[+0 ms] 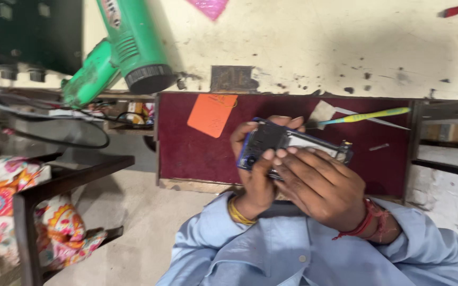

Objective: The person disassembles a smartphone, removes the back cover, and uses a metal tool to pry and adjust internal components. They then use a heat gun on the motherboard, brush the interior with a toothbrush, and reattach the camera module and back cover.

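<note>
The fingertips [276, 154] of both hands press on the back of an opened blue phone [292, 144]. The left hand [258, 169] closes around its camera end; the right hand [322, 185] lies over the lower edge, fingers curled on it. The phone is held above the dark red mat [197, 153], its long axis running left to right. Beyond the phone lie an orange card [212, 114] and a yellow-green toothbrush [369, 115]; a green heat gun [128, 50] is further left.
</note>
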